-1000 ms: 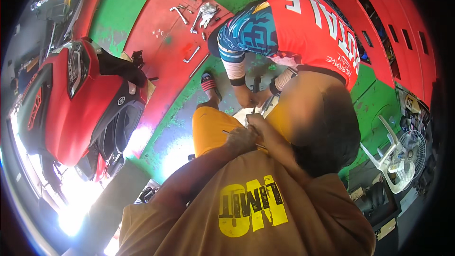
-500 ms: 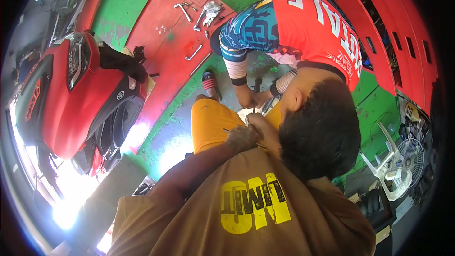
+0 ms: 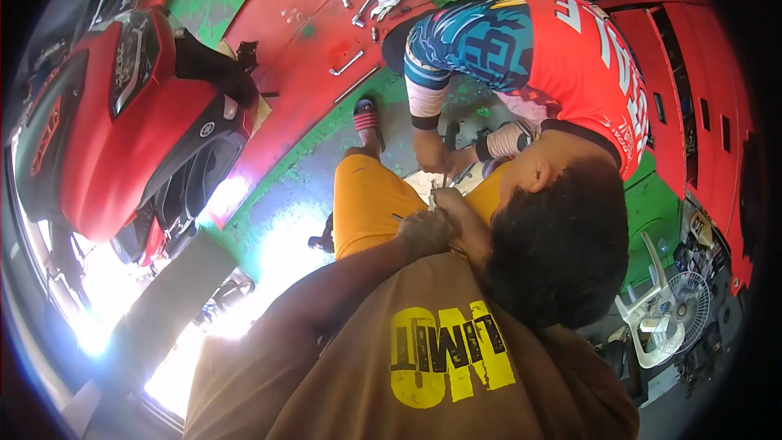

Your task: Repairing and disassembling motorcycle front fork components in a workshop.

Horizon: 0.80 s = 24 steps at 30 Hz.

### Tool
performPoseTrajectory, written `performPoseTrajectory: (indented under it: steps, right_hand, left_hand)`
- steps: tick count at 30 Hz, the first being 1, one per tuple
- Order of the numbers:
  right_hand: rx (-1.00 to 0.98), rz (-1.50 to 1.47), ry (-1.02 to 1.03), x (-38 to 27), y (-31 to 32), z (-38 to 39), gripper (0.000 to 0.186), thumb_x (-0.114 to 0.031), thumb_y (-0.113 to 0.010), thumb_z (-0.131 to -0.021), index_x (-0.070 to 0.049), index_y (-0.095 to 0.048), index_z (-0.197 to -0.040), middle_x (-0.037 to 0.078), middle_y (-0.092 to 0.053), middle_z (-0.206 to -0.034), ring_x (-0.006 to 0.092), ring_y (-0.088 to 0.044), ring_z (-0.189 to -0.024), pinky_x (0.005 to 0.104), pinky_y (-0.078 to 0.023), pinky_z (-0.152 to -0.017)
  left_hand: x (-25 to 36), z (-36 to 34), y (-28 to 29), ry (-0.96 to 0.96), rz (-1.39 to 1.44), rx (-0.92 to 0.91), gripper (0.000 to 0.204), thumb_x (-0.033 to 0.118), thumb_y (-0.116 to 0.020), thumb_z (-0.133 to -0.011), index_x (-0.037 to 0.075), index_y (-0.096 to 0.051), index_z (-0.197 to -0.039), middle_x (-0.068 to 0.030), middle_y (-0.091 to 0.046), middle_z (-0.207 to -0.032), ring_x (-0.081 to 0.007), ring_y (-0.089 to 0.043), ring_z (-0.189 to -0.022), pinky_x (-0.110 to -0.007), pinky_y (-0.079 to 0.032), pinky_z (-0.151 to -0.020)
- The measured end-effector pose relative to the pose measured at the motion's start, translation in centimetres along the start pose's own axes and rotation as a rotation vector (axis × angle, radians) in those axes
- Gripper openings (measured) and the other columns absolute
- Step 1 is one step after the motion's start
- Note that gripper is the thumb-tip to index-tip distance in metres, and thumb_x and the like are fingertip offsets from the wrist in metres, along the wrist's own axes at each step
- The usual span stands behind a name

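Note:
My left hand is closed in a fist in front of my brown shirt, just above my lap. A short dark end of a thin rod sticks out of its left side; the rest is hidden in the fist. Right beside it, my right hand is closed round the lower part of a slim metal rod that points away from me. A co-worker's hand is close to that rod's far end. Beneath lies a pale part between my knees, mostly covered. The co-worker's head hides my right forearm.
A co-worker in a red and blue shirt bends in from the right. A red motorcycle stands at left. Wrenches and sockets lie on the red floor panel. A white fan and red cabinets are at right.
The whole view has shifted, with the co-worker and floor tools appearing farther right. Both my hands stay closed and close together, little changed in pose.

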State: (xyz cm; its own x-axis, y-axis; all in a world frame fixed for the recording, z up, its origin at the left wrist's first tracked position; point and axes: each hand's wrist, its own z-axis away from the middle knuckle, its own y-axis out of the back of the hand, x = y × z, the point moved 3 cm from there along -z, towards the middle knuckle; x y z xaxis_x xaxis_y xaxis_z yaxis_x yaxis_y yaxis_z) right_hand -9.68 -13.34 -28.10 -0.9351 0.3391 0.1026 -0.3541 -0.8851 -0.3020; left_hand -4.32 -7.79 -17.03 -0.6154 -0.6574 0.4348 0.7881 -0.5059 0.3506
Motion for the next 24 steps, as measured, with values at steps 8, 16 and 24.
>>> performPoseTrajectory:
  steps: [8,16,24]
  right_hand:
    - [-0.274,-0.135,-0.116,2.7,0.8,-4.2,0.021,-0.023,-0.046,-0.08,-0.009,-0.048,-0.065,0.003,-0.047,-0.05,0.0159,-0.044,-0.038,0.0326,-0.032,-0.035]
    - [0.052,0.063,-0.088,0.4,-0.3,-2.0,0.023,-0.023,-0.045,-0.082,-0.009,-0.048,-0.064,0.002,-0.046,-0.049,0.0161,-0.042,-0.036,0.0325,-0.033,-0.036]
    - [0.147,0.306,0.315,5.0,1.9,-12.6,0.029,-0.026,-0.053,-0.082,0.0,-0.061,-0.072,0.008,-0.059,-0.063,0.0175,-0.051,-0.051,0.0364,-0.039,-0.047]
  left_hand:
    - [0.0,0.4,0.6,0.025,0.03,0.014,0.052,0.024,-0.059,-0.081,-0.018,-0.049,-0.111,-0.0233,-0.064,-0.088,-0.0331,-0.068,-0.077,-0.041,-0.055,-0.057]
    - [-0.5,0.0,-0.4,0.003,0.027,0.006,0.057,0.026,-0.061,-0.081,-0.018,-0.046,-0.113,-0.0227,-0.066,-0.086,-0.0328,-0.068,-0.077,-0.04,-0.056,-0.06]
    - [-0.3,0.4,0.4,0.019,-0.009,0.043,0.042,0.018,-0.044,-0.088,-0.013,-0.047,-0.116,-0.0185,-0.066,-0.078,-0.0303,-0.068,-0.071,-0.04,-0.053,-0.055]
